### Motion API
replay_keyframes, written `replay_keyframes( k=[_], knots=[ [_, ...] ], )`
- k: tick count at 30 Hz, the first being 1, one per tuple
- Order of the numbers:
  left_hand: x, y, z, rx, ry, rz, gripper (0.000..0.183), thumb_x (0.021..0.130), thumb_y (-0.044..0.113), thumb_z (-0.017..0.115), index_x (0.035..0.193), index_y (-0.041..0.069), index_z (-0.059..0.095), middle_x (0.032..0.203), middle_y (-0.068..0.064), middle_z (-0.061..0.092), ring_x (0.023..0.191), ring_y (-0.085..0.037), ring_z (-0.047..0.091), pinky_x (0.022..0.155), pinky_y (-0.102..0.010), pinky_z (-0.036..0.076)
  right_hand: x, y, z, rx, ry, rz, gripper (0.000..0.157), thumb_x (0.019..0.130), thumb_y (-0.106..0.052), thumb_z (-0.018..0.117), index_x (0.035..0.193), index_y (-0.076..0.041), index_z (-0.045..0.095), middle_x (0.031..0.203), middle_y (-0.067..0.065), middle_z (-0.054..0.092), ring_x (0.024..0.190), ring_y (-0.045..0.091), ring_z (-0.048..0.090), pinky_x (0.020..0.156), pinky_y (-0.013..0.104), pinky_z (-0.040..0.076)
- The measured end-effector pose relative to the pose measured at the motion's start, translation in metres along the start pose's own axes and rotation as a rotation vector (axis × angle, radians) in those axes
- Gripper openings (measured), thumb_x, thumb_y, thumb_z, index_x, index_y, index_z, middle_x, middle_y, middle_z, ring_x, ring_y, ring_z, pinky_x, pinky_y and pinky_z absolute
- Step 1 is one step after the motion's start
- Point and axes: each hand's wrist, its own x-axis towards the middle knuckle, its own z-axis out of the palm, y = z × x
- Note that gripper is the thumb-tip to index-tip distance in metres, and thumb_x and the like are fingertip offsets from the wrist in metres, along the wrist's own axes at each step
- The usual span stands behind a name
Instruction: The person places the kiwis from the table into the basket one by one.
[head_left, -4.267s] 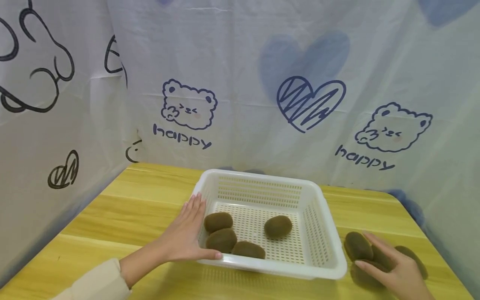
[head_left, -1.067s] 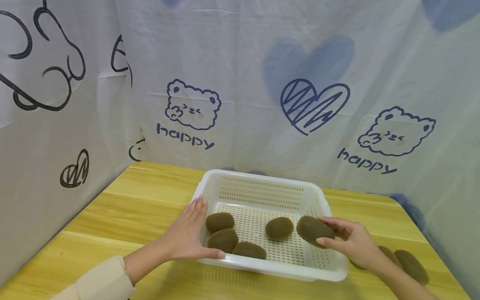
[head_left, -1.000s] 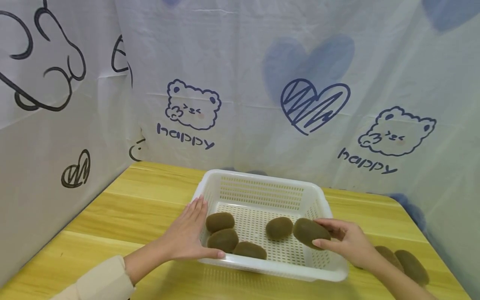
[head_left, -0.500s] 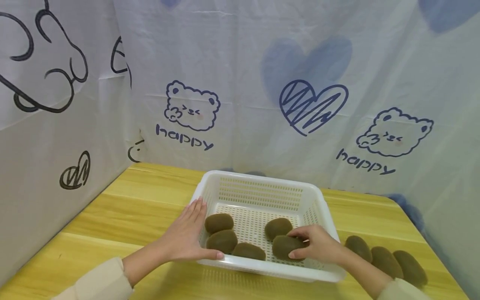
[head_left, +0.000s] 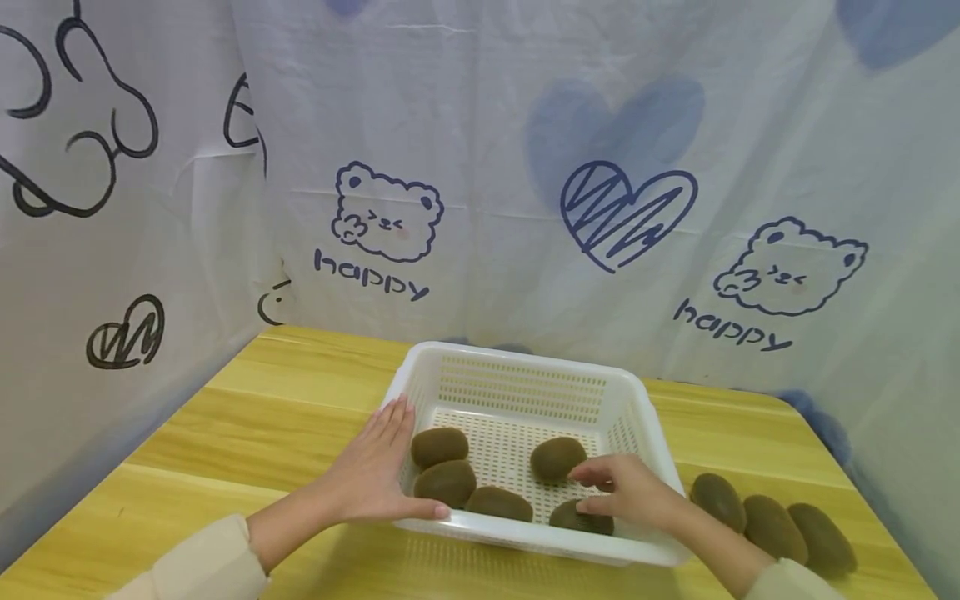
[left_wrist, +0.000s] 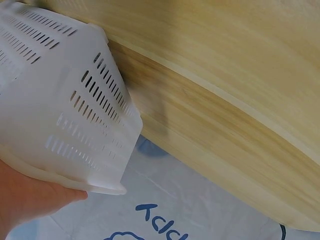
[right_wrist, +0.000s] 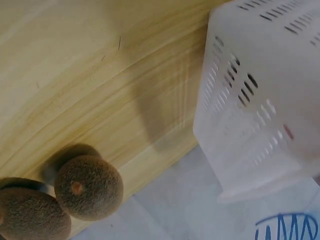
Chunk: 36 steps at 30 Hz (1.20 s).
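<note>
A white perforated basket stands on the table, with several brown kiwis inside. My left hand rests on its left rim, fingers straight and thumb along the front edge; in the left wrist view, part of that hand lies against the basket. Inside the basket, my right hand has its thumb and fingers parted just above a kiwi lying near the front wall. Behind that one sits another kiwi. Three more are gathered at the left, including a kiwi in the middle.
Right of the basket, three kiwis lie in a row on the yellow wood-grain table, the nearest a kiwi. In the right wrist view a kiwi sits near the table edge. A printed white curtain hangs behind.
My right hand carried a kiwi from the right into the basket, lowered it by the front wall and let it go. My left hand stays on the rim.
</note>
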Motion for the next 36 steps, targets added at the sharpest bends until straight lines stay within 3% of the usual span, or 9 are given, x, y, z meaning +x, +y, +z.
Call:
replay_keyframes(
  k=[5,14,18,22,26,29,33,34,36],
  knots=[
    [0.001,0.0,0.0,0.004,-0.002,-0.003,0.124,0.066,0.078,0.056,0.143,-0.011,0.018,0.152,-0.028,0.007,0.142,-0.04,0.009,0.117,-0.048,0.014,-0.011,-0.004,-0.01,0.052,0.22,0.02,0.029,0.084,-0.014,0.067,0.106,0.006,0.065,0.105,0.02,0.068,0.092,0.031,0.066,0.076,0.028,0.057],
    [0.0,0.001,-0.002,-0.002,-0.001,0.006,0.124,0.067,0.079,0.054,0.142,-0.013,0.019,0.151,-0.03,0.01,0.141,-0.041,0.011,0.116,-0.05,0.016,-0.035,-0.003,-0.017,0.0,0.67,0.034,0.02,0.078,-0.003,0.071,0.098,-0.002,0.07,0.093,0.012,0.072,0.076,-0.005,0.062,0.065,0.016,0.054],
    [0.0,0.001,-0.002,0.004,-0.002,0.004,0.123,0.067,0.078,0.055,0.142,-0.012,0.019,0.151,-0.029,0.009,0.142,-0.041,0.011,0.116,-0.049,0.015,-0.042,0.008,-0.017,-0.011,0.834,0.029,0.024,0.074,0.001,0.073,0.098,-0.001,0.07,0.093,-0.009,0.071,0.073,-0.012,0.058,0.057,0.01,0.05],
    [0.001,0.001,-0.001,0.006,-0.004,-0.004,0.122,0.067,0.077,0.056,0.143,-0.011,0.018,0.152,-0.028,0.008,0.142,-0.04,0.009,0.117,-0.049,0.014,-0.05,0.02,-0.019,-0.003,0.926,0.099,0.026,0.075,0.0,0.073,0.101,0.0,0.069,0.093,-0.034,0.056,0.074,-0.018,0.054,0.054,0.006,0.048],
    [0.002,0.001,-0.001,0.003,-0.002,-0.004,0.123,0.067,0.077,0.056,0.143,-0.011,0.018,0.152,-0.027,0.008,0.142,-0.04,0.009,0.117,-0.049,0.013,-0.058,0.033,-0.021,-0.01,0.952,0.186,0.028,0.077,-0.002,0.072,0.105,0.001,0.067,0.093,-0.038,0.051,0.077,-0.021,0.049,0.061,0.001,0.046],
    [0.001,0.003,-0.002,-0.002,-0.002,-0.001,0.123,0.067,0.078,0.055,0.143,-0.011,0.018,0.151,-0.028,0.009,0.142,-0.04,0.01,0.117,-0.049,0.014,-0.063,0.045,-0.02,-0.035,0.97,0.238,0.029,0.077,-0.002,0.072,0.105,0.002,0.067,0.095,-0.02,0.064,0.079,-0.026,0.044,0.062,-0.001,0.044],
    [0.001,0.003,-0.003,-0.006,-0.003,0.004,0.124,0.067,0.08,0.052,0.142,-0.012,0.018,0.151,-0.029,0.01,0.141,-0.041,0.012,0.116,-0.05,0.016,-0.071,0.062,-0.014,-0.123,0.966,0.269,0.034,0.075,-0.004,0.074,0.107,0.005,0.065,0.103,0.021,0.068,0.083,-0.032,0.034,0.068,-0.006,0.038],
    [0.001,0.004,-0.003,-0.005,-0.003,0.003,0.124,0.067,0.08,0.052,0.142,-0.012,0.018,0.151,-0.029,0.01,0.141,-0.041,0.012,0.116,-0.05,0.016,-0.073,0.065,-0.013,-0.151,0.953,0.282,0.036,0.076,-0.005,0.074,0.108,0.006,0.064,0.105,0.026,0.066,0.084,-0.027,0.043,0.067,-0.006,0.037],
    [0.0,0.004,-0.003,-0.006,-0.002,0.004,0.124,0.067,0.081,0.051,0.142,-0.013,0.018,0.151,-0.029,0.011,0.141,-0.041,0.013,0.116,-0.05,0.016,-0.077,0.07,-0.01,-0.19,0.922,0.322,0.041,0.076,-0.009,0.074,0.112,0.008,0.062,0.108,0.028,0.064,0.088,-0.008,0.061,0.072,0.006,0.048]
  ],
)
